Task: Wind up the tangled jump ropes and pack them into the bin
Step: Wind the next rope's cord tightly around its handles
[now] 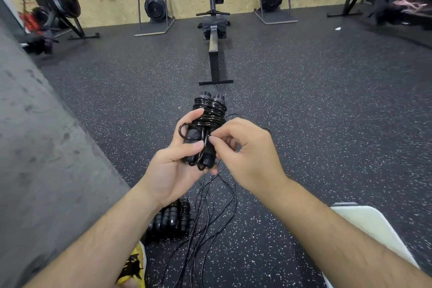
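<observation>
Jump rope (208, 112) — cord coiled round its paired handles — sits in my left hand (175, 168), fingers curled about it to steady the bundle; my right hand (247, 156) pinches a strand against the handles, apparently to tuck it. Loose cords (198, 217) trail floorward.

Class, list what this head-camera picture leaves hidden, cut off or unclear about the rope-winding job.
All in the head view:
- wound rope: the cord's end is hidden under the right hand.
- stacked ropes on the floor: left forearm covers part, so the count is unclear.
- loose cords: they run off the bottom edge.
- white object: cut off by the edge and the right forearm; whether it is the bin is unclear.
</observation>
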Demonstrator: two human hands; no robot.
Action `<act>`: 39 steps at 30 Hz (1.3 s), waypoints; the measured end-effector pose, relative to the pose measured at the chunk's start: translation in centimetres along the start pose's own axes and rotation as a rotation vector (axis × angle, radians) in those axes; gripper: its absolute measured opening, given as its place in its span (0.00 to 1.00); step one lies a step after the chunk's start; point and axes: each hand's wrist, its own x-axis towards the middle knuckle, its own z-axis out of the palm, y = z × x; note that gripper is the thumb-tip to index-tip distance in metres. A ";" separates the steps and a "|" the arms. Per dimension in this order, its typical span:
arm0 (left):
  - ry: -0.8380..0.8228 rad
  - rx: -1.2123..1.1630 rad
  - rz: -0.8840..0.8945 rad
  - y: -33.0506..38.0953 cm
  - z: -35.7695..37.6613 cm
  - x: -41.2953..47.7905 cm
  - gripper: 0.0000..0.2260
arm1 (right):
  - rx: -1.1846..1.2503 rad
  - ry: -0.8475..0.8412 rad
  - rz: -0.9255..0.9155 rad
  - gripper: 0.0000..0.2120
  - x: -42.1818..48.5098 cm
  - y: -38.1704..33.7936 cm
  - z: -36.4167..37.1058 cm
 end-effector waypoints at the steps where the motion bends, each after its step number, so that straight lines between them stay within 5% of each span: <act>1: 0.004 0.007 -0.008 -0.2 -0.1 0.0 0.28 | -0.014 -0.006 -0.008 0.05 -0.1 -0.1 0.2; 8: 0.168 0.240 0.016 -0.4 -1.4 0.3 0.35 | -0.063 -0.073 0.144 0.05 0.4 1.2 1.7; 13: 0.269 0.685 0.053 -1.1 -2.7 -0.1 0.45 | 0.106 -0.179 0.385 0.14 -0.3 0.0 2.6; 17: 0.275 0.942 0.041 -1.4 -3.2 -1.0 0.47 | 0.093 -0.224 0.459 0.27 -0.4 -0.4 4.5; 20: 0.278 1.051 0.072 -0.9 -3.6 -1.7 0.45 | 0.101 -0.201 0.502 0.27 -0.2 -0.5 6.0; 28: 0.379 1.046 0.175 1.5 -8.7 -3.5 0.39 | 0.313 -0.248 0.673 0.23 0.9 1.4 10.7; 33: 0.533 0.939 0.083 1.5 -12.8 -3.9 0.34 | 0.484 -0.275 0.757 0.23 1.1 3.5 15.4; 39: 0.647 0.868 -0.068 -0.2 -18.1 -5.2 0.32 | 0.342 -0.368 0.768 0.28 0.5 5.5 21.8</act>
